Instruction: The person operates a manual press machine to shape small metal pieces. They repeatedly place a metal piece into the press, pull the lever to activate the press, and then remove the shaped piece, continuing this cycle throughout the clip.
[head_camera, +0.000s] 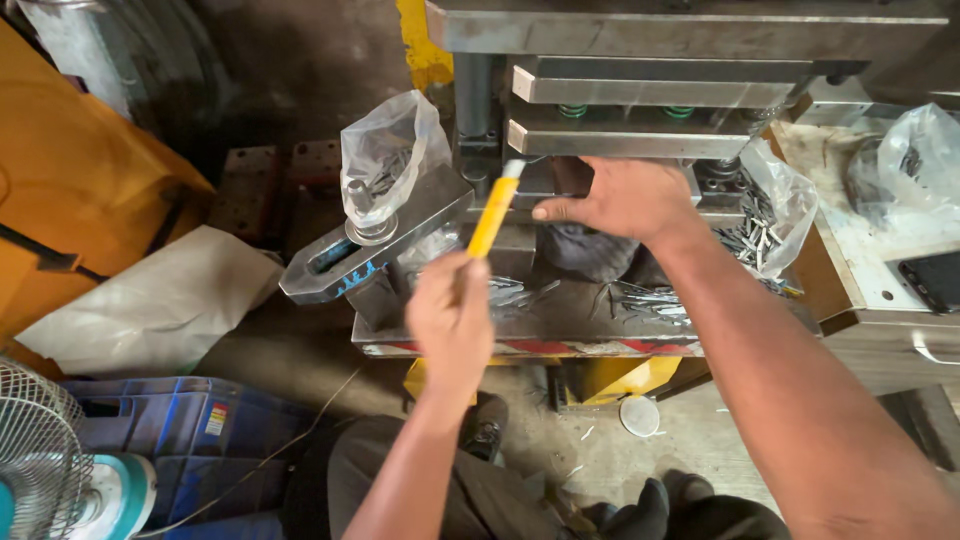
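Now, from your left across to your right:

- At nine o'clock of your left hand lies a crumpled white plastic sheet (160, 305); a round white wire-guard fan (40, 460) sits at seven o'clock.
- A clear plastic bag of small metal pieces (385, 160) stands at eleven o'clock, on the grey steel clamp arm (375, 245).
- Your left hand (452, 322) is clamped round a yellow-handled brush (493, 215), tip pointing to one o'clock toward the grey steel press die (640, 120).
- Your right hand (615, 200) reaches into the die at two o'clock, fingers together, thumb extended; what it grips you cannot tell.
- Shiny loose metal strips (650, 300) litter the bed below it.
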